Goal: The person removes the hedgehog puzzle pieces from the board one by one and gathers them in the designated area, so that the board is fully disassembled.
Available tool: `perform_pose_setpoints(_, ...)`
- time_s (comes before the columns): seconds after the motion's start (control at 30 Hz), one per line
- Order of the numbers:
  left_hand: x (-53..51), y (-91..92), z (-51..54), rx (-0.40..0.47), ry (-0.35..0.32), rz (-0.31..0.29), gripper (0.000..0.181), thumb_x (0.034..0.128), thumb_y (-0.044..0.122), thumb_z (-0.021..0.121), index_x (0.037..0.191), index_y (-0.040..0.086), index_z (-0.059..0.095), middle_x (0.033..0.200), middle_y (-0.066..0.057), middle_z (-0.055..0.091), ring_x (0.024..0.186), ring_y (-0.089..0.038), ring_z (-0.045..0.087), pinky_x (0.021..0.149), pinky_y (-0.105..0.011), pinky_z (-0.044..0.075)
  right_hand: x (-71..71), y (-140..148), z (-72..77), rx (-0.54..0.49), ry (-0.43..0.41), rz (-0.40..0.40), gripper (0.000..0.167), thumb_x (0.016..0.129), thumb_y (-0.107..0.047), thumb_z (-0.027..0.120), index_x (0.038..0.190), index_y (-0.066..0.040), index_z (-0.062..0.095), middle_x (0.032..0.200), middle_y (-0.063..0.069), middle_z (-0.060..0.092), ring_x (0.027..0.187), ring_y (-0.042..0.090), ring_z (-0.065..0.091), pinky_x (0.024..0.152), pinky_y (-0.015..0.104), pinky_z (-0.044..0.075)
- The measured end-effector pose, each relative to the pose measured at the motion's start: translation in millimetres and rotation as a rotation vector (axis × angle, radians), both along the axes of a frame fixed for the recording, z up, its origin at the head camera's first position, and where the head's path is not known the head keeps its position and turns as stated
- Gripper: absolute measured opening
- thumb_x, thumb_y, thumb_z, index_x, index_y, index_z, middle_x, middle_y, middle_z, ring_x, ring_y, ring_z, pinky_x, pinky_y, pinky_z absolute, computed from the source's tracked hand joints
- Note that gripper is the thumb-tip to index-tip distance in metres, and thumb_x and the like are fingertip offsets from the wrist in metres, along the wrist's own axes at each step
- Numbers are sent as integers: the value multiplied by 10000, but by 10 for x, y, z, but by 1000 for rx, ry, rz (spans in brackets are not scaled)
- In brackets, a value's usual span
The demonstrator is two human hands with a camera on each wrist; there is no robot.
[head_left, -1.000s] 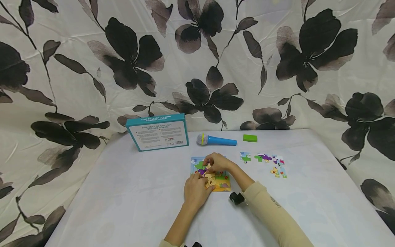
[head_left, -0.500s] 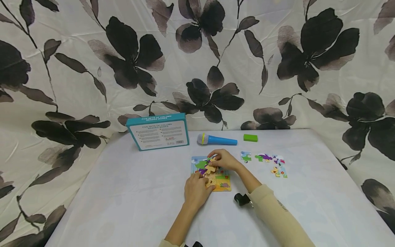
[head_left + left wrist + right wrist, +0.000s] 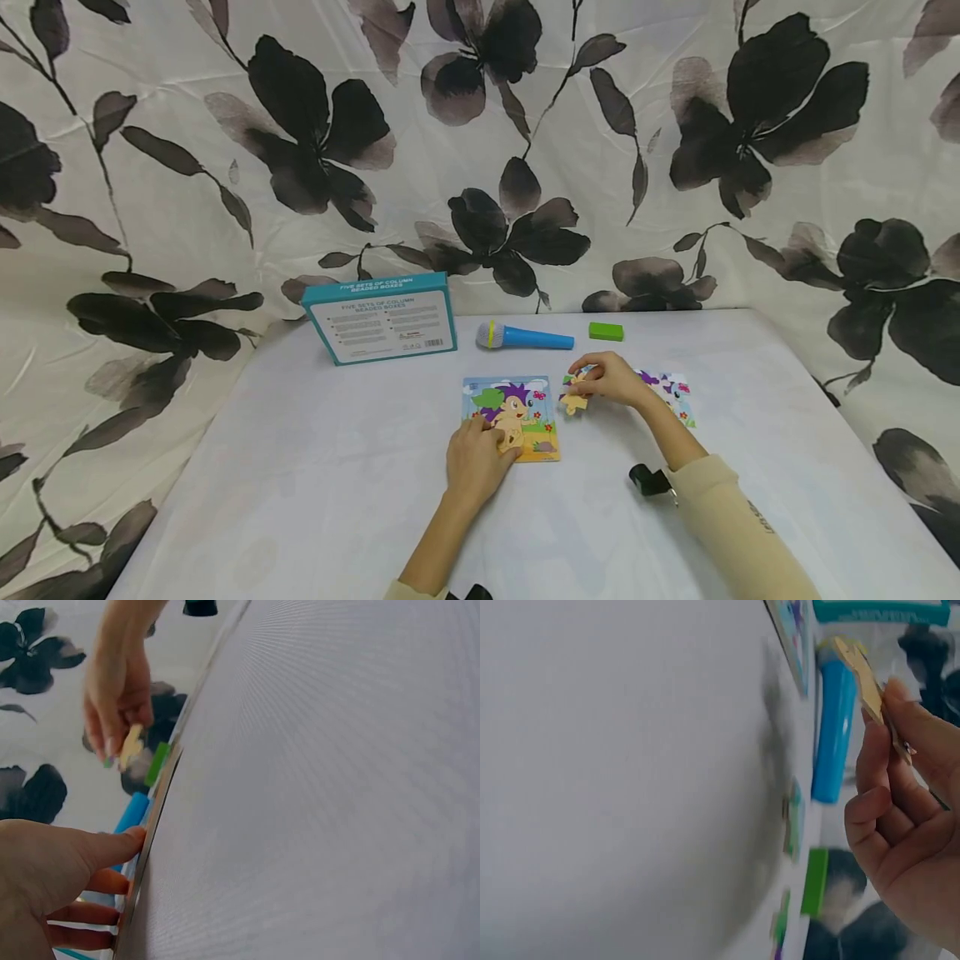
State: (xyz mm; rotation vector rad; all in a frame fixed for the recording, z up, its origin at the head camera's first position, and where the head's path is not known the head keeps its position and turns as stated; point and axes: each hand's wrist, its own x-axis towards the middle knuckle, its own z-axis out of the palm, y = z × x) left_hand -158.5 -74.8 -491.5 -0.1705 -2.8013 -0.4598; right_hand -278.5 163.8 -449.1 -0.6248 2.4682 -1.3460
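Head view, from my remote station: left hand [image 3: 477,462] rests on the lower left part of the puzzle board [image 3: 542,442], which lies flat on the white table [image 3: 300,467]. In the left wrist view I see its fingers fairly straight, with gaps between them, tips and thumb touching the board by its edge. Board picture: a purple-haired cartoon animal with a green leaf.

Right hand [image 3: 618,383] is raised just right of the board. Its thumb and fingers pinch a bare-wood puzzle piece [image 3: 574,402], held clear of the table; I cannot tell whether a second piece is stacked with it. Remaining fingers curl toward the palm in the right wrist view.

Further right, printed loose pieces [image 3: 681,396] lie on the table, partly covered by the right forearm.

Behind the board: blue toy microphone [image 3: 534,337], grey head pointing left; green block [image 3: 606,332] to its right; teal box [image 3: 381,319] to its left. A floral cloth [image 3: 420,167] hangs behind the table.
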Motion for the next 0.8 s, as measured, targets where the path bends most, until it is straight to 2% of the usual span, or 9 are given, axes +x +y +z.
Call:
perform_pose_setpoints(0.1,0,2,-6,-5,12,1,357,731,397,779,914,91,762,967,-84,640,937,-240,568,842,-403,477,4,245,23,3,2,41,345,849,-103,688,1113,105,613,713,125,689,630,149,622,544,252,439)
perform_pose_setpoints(0.17,-3,5,-7,-8,14,1,356,731,397,779,913,92,762,962,-83,640,927,-238,568,835,-398,478,17,409,48,-6,5,81,349,863,-135,676,1136,75,621,713,69,691,628,113,609,533,244,424)
perform_pose_setpoints(0.27,-6,6,-6,-13,12,0,356,734,400,776,913,92,763,951,-80,637,913,-231,566,825,-390,478,55,610,85,7,-5,99,362,887,-147,637,1175,70,599,745,34,690,657,106,603,551,262,442)
perform_pose_setpoints(0.5,-3,3,5,-23,-1,1,373,743,413,765,925,88,760,952,-80,633,912,-227,566,822,-383,477,103,808,30,144,-107,-37,351,930,-6,517,1261,111,507,870,106,627,733,171,588,589,259,477)
perform_pose_setpoints(0.8,-2,-4,-6,-4,-13,4,371,747,403,765,935,83,757,976,-91,635,942,-242,568,855,-399,469,127,837,-59,213,-60,-80,260,932,2,497,1113,185,524,814,112,650,710,163,613,600,267,501)
